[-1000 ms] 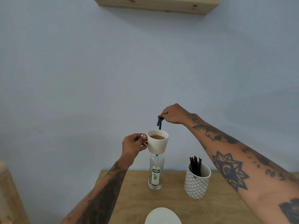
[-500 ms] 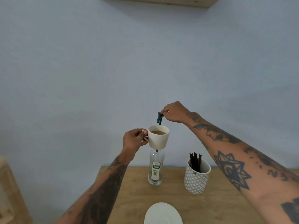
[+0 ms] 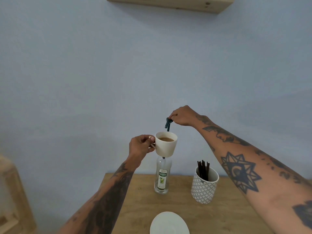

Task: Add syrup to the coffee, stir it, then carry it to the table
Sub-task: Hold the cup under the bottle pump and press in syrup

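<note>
So far only the first step looks under way; at the far left edge, about nine o'clock low, a pale wooden stool stands beside the bench, no part of the job; the left hand has its grip closed on the handle of the white coffee cup, holding it level in the air at about six o'clock from the pump spout and directly over the syrup bottle, clear of the bench; the coffee inside is a milky brown and sits below the rim; the bottle stands upright on the bench with its clear body and green label showing under the cup; above, the right hand has its grip closed down on the dark green pump head, whose nozzle points toward the cup's rim at twelve o'clock; whether syrup is running I cannot tell, no stream being visible; at about five o'clock from the cup a patterned holder keeps the dark stirrers untouched, so stirring is left to do, and the carry after it; a white saucer lies bare at six o'clock near the bottom edge. Against the frames before, the cup sits much as it did under the spout and both grips hold as they were; the view has merely shifted a little, showing more of the saucer and of the wooden shelf at twelve o'clock.
</note>
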